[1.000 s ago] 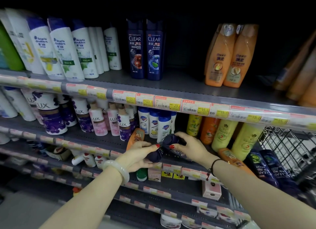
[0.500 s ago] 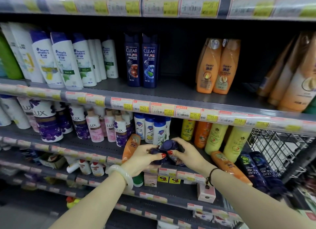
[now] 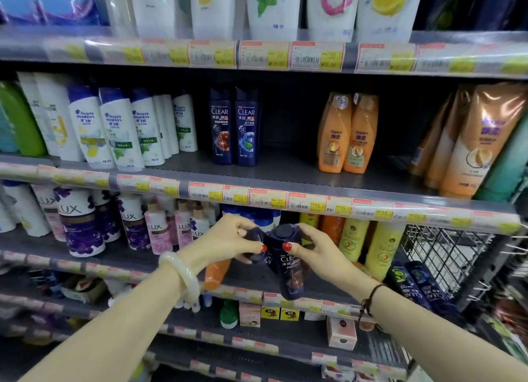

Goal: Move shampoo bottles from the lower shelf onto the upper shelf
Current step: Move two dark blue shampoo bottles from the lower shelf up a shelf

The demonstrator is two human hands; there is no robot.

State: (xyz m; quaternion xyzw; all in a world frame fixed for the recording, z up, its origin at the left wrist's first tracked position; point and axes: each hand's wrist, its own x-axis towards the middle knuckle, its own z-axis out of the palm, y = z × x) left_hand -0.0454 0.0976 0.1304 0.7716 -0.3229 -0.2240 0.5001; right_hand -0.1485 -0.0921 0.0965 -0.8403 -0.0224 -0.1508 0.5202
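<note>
Backdrop: shop shelving packed with toiletries, price tags (image 3: 265, 200) along every rail
Left hand (image 3: 228, 239): fingers and thumb wrapped round the top of a dark blue bottle (image 3: 255, 233), which is mostly hidden behind the hand; a pale bracelet (image 3: 185, 276) on the wrist
Right hand (image 3: 313, 251): grasping a CLEAR bottle (image 3: 290, 270) near its cap, label toward the camera, base tilted downward
Both bottles: side by side between the two hands, held in front of the lower shelf (image 3: 323, 286)
Upper shelf (image 3: 285, 167): above the hands, past the tag rail; a standing CLEAR pair (image 3: 221, 127) straight above the left hand, bare shelf above the right hand
Right of the right hand: two more dark bottles (image 3: 414, 284) lying flat near a wire basket (image 3: 445, 256)
Under the left hand: an orange bottle (image 3: 215, 271) lying on the lower shelf
</note>
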